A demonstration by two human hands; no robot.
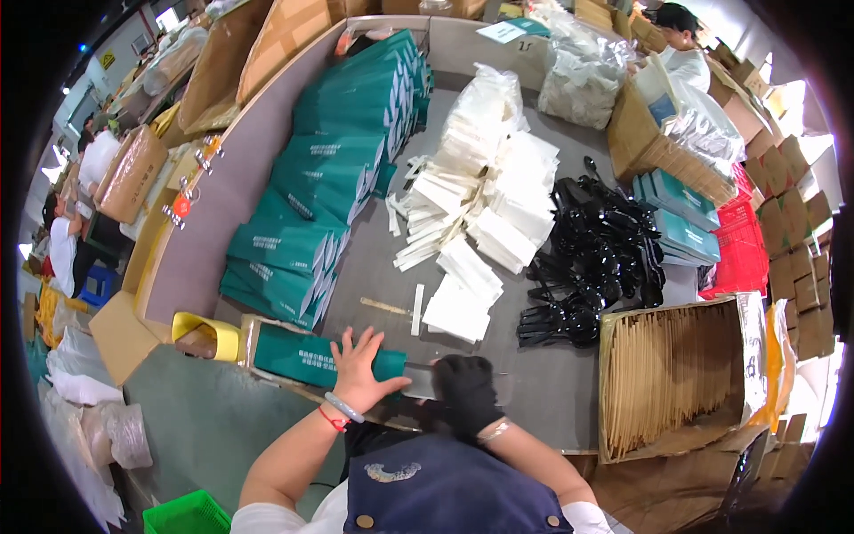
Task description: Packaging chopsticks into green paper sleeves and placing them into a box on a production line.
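Note:
My bare left hand [358,369], fingers spread, lies flat on a teal printed paper packet [294,358] at the near table edge. My right hand [467,392] wears a black glove and is beside the packet's right end; its fingers look curled but are smeared by motion. Between the hands shows a greyish flat piece [418,383], too blurred to name. Beyond them are a heap of white paper-wrapped packets [485,205], a white strip [417,310] and a pile of black plastic spoons [592,258]. Overlapping stacks of teal packets [329,169] fill the left side.
A grey wall [205,231] edges the table's left. A yellow-rimmed container [209,338] stands at its near left corner. At right are a carton of thin brown sticks [676,378], teal boxes [680,222] and a red crate [738,240]. Other people work farther off.

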